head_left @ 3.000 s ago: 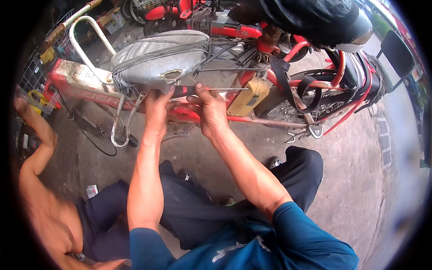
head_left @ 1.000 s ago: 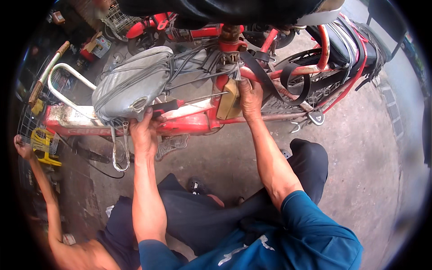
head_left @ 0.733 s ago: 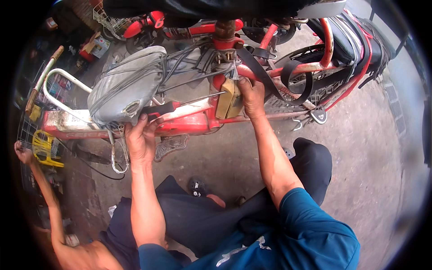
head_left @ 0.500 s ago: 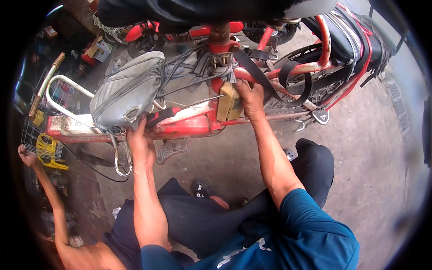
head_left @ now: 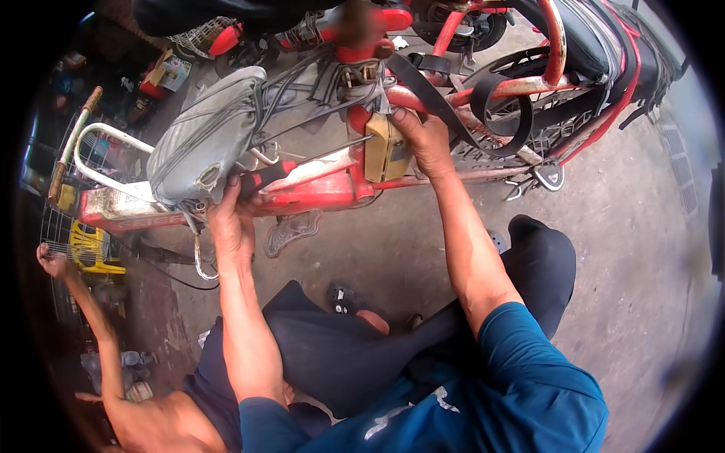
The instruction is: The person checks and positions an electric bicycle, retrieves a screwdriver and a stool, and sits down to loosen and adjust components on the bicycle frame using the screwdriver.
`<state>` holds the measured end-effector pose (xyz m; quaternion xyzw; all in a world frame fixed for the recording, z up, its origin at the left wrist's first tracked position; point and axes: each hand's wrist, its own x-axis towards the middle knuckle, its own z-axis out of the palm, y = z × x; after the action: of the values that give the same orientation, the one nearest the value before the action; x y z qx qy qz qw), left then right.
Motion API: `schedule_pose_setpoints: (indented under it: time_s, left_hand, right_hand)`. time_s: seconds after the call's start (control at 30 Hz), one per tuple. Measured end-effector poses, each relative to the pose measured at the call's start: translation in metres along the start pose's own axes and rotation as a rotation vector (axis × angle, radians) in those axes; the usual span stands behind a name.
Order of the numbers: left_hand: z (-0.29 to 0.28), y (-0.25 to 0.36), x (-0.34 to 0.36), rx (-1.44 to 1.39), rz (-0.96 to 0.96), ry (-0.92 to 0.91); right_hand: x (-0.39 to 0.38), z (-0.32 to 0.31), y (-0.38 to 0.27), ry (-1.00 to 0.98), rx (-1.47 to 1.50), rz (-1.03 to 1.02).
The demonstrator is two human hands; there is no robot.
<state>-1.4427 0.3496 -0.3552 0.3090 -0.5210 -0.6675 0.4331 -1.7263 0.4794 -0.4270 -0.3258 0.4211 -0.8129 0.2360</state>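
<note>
Head: wearer's two hands, one screwdriver, one box

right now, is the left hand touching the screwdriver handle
Touching: the head view shows the left hand holding the rear end of the screwdriver handle.

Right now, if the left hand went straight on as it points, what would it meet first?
Probably the torn grey bike saddle, just ahead of the left hand, though depth between them is unclear.
</note>
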Motion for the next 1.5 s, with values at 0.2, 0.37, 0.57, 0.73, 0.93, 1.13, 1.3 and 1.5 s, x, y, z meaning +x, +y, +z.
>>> schedule_pose_setpoints:
  time_s: [0.2,0.37,0.57,0.73,0.93,1.13,1.3,1.5]
  left_hand:
    - [0.034,0.005,-0.012,-0.078,-0.016,0.046]
    - [0.010,0.001,-0.003,0.220,-0.146,0.025]
    - [0.019,0.001,-0.006,0.104,0.044,0.114]
    - [0.029,0.001,-0.015,0.041,0.028,0.085]
    - [0.005,0.005,-0.009,0.199,-0.118,0.057]
    - [0.028,0.008,-0.020,0.032,0.117,0.064]
    - [0.037,0.010,-0.025,0.219,-0.008,0.096]
    - [0.030,0.014,-0.025,0.262,0.122,0.049]
  right_hand:
    - [-0.002,-0.002,0.002,0.051,-0.005,-0.017]
    - [-0.002,-0.003,0.003,0.005,-0.023,0.044]
    - [-0.004,0.001,-0.001,0.033,-0.013,0.011]
    - [-0.004,-0.001,0.006,0.040,-0.005,0.022]
    - [-0.003,-0.004,0.012,0.022,0.002,0.045]
    - [-0.001,-0.004,0.021,0.021,0.033,0.000]
    - [-0.001,-0.014,0.032,0.028,-0.021,0.046]
    - [-0.001,-0.014,0.020,0.004,-0.020,0.129]
